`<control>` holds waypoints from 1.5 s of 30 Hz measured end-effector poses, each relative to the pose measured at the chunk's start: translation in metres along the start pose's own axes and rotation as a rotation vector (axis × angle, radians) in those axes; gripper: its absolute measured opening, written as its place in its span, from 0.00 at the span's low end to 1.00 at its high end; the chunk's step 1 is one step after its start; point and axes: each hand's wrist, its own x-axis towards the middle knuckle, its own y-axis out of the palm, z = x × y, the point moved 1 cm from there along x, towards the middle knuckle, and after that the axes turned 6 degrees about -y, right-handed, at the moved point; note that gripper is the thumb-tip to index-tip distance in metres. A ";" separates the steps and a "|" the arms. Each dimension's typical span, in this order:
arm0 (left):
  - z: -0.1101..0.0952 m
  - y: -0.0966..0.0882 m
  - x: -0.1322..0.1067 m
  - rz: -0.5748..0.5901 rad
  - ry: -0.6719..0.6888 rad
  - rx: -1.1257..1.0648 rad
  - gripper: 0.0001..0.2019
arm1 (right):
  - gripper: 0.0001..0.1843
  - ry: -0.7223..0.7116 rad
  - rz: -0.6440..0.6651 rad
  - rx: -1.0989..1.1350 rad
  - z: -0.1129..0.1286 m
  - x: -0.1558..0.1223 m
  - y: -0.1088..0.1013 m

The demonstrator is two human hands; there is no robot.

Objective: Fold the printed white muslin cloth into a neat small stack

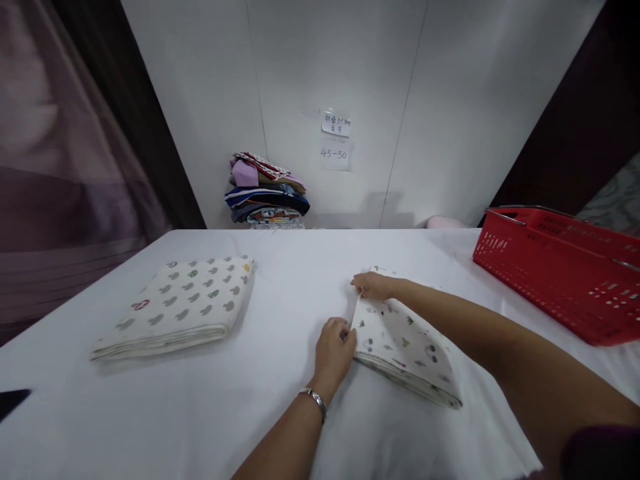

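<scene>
A folded white cloth with small coloured prints [407, 347] lies on the white table [280, 400] right of centre. My left hand [334, 350], a watch on its wrist, pinches the cloth's near-left corner with closed fingers. My right hand [373, 285] reaches across the cloth and grips its far-left corner, fingers closed on the edge. A second folded white cloth with grey and coloured shapes [180, 307] rests flat on the left side of the table, apart from both hands.
A red plastic basket [560, 273] stands at the table's right edge. A stack of folded clothes [267, 193] sits against the white wall at the back, under two paper notes [336, 140]. A dark object [13, 402] shows at the left edge.
</scene>
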 end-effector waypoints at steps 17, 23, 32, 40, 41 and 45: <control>-0.001 -0.003 -0.003 0.035 -0.025 -0.057 0.10 | 0.30 0.561 -0.336 -0.033 -0.005 -0.037 0.045; -0.001 -0.002 0.000 0.059 -0.015 -0.018 0.10 | 0.30 0.678 -0.218 -0.047 -0.031 -0.048 0.050; 0.001 -0.003 0.000 0.061 -0.012 -0.009 0.09 | 0.30 0.653 -0.194 -0.005 -0.035 -0.045 0.045; -0.001 -0.002 0.001 0.066 -0.020 0.008 0.09 | 0.31 0.635 -0.159 0.006 -0.031 -0.035 0.046; -0.001 -0.002 0.001 0.068 -0.022 0.006 0.09 | 0.31 0.636 -0.160 0.005 -0.031 -0.034 0.046; 0.000 -0.003 0.000 0.079 -0.015 -0.018 0.09 | 0.31 0.638 -0.164 0.003 -0.027 -0.038 0.043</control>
